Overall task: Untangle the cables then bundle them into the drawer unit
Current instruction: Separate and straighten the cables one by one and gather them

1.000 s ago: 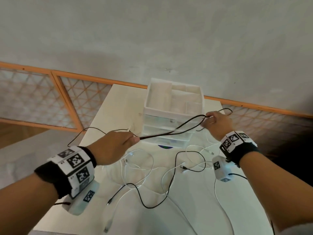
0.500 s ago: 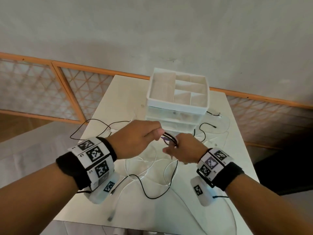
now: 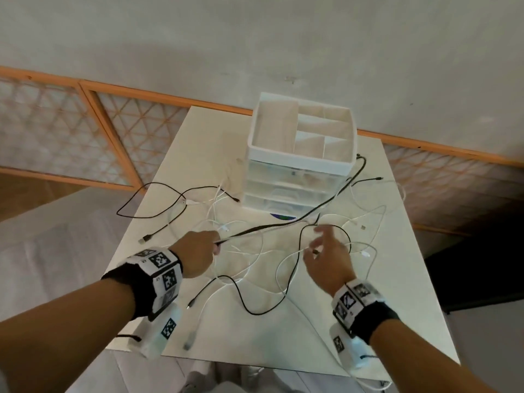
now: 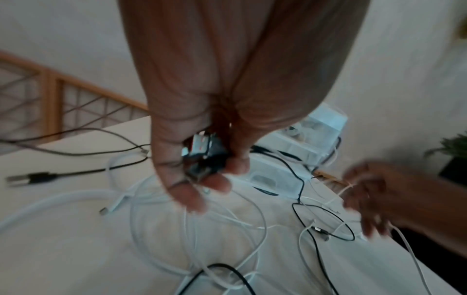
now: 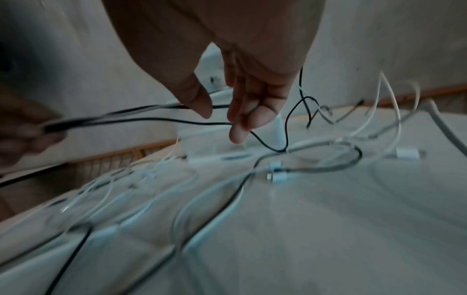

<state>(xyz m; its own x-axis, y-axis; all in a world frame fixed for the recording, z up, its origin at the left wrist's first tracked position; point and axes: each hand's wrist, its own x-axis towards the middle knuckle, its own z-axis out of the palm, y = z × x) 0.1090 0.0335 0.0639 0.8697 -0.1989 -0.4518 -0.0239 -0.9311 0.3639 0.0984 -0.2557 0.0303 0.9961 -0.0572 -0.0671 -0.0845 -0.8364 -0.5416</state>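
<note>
Left hand (image 3: pixel 195 255): clenched on the doubled black cable (image 3: pixel 283 224), plug end tucked in the palm; likely anchoring one end so slack can be folded.
Right hand (image 3: pixel 326 256): fingers spread, gripping nothing, black loop just under the fingertips; probably reaching for the next fold.
White cables (image 3: pixel 249 268): loose and crossed beneath both hands, not yet sorted.
Drawer unit (image 3: pixel 300 157): beyond both hands, drawers closed, cable running past its right side.
Table (image 3: pixel 397 321): carrying everything.
</note>
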